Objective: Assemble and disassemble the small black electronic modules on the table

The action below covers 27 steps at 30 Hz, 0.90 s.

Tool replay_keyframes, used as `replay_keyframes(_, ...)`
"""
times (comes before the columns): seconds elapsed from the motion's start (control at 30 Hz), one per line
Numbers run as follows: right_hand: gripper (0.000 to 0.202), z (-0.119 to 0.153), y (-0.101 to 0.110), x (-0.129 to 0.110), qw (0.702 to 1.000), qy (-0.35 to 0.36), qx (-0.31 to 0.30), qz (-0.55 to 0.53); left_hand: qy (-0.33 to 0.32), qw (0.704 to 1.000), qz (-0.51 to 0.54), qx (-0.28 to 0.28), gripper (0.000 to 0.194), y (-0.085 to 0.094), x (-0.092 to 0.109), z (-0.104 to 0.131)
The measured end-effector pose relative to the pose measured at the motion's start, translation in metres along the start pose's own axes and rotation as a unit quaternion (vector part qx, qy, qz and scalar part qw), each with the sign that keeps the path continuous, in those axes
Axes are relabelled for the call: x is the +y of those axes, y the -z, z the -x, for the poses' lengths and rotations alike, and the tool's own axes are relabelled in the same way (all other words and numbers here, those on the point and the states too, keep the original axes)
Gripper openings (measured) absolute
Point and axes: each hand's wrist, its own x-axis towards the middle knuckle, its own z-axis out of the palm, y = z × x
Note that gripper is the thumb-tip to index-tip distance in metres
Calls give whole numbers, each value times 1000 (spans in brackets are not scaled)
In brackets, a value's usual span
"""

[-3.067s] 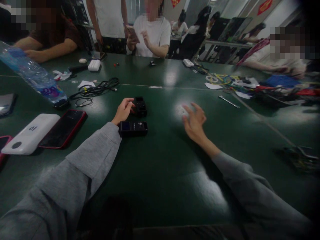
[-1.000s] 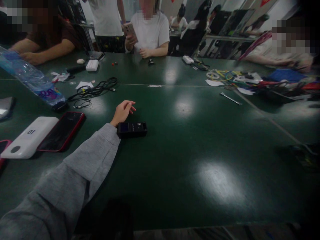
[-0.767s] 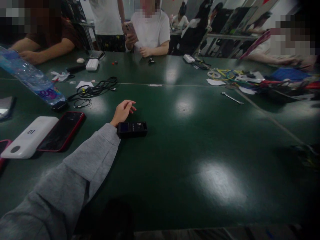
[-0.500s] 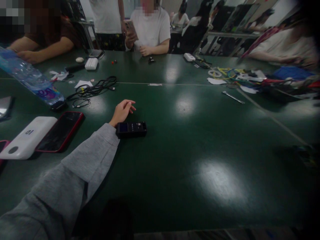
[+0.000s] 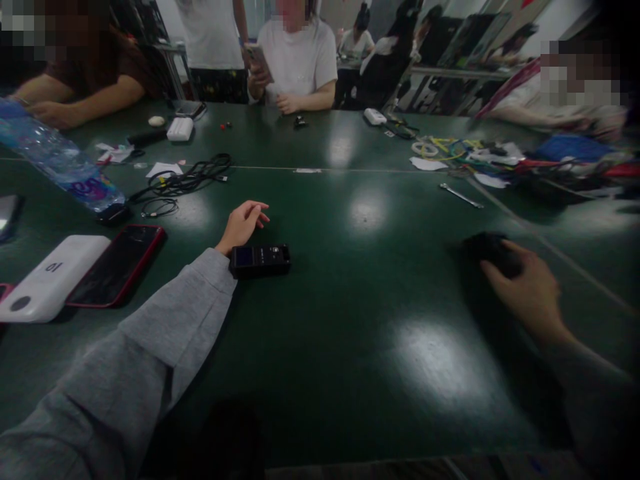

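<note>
My left hand [image 5: 245, 225] rests on the green table [image 5: 340, 300], left of the middle, with loosely bent fingers apart and nothing in them. Just below it, beside the wrist and cuff, lies a small black device [image 5: 261, 261] with a screen. Over on the right, my right hand [image 5: 525, 283] is closed round a dark object [image 5: 493, 252], too dark and blurred to name. A red-edged phone [image 5: 119, 265] and a white power bank [image 5: 55, 277] lie left of my left sleeve.
A plastic bottle [image 5: 65, 160] leans in from the left, near black cables [image 5: 187, 177]. A wrench [image 5: 461, 195] lies behind my right hand, before tangled cables [image 5: 460, 150]. Several people sit or stand beyond the table; one person in white [image 5: 300, 60] holds a phone.
My right hand has come into view at the right with the dark object in it. My left hand stays in place, while the whole view has shifted slightly.
</note>
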Motion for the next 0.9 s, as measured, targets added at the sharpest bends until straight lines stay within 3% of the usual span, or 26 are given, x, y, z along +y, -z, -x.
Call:
replay_keyframes(0.07, 63, -8, -38, -39, 996, 52, -61, -48, -8, 1000, -1, -6, 24, 1, 2, 1)
replay_keyframes(0.2, 59, -5, -96, -179, 939, 227, -158, -203, -26, 1000, 8, -9, 34, 3, 5, 1)
replay_keyframes(0.3, 50, 12, -112, -272, 884, 276, -215, -310, -19, 1000, 19, -5, 48, 5, 6, 1)
replay_keyframes(0.37, 50, 24, -113, -308, 851, 285, -251, -363, -12, 999, 33, -5, 56, 5, 7, 1)
replay_keyframes(0.43, 52, 34, -110, -323, 822, 305, -284, -389, -9, 998, 53, -10, 64, 5, 8, 1)
replay_keyframes(0.5, 53, 39, -106, -324, 805, 319, -304, -397, -3, 997, 72, -21, 71, 5, 8, 1)
replay_keyframes(0.63, 59, 43, -98, -314, 815, 293, -310, -392, 18, 996, 77, -42, 78, 6, 8, 2)
replay_keyframes(0.7, 71, 46, -97, -313, 820, 291, -317, -376, 23, 996, 72, -43, 77, 7, 8, 2)
replay_keyframes(0.8, 96, 53, -96, -317, 820, 332, -324, -337, 28, 996, 71, -41, 78, 8, 7, 0)
replay_keyframes(0.9, 96, 59, -97, -321, 822, 382, -304, -294, 33, 996, 74, -45, 78, 8, 7, -1)
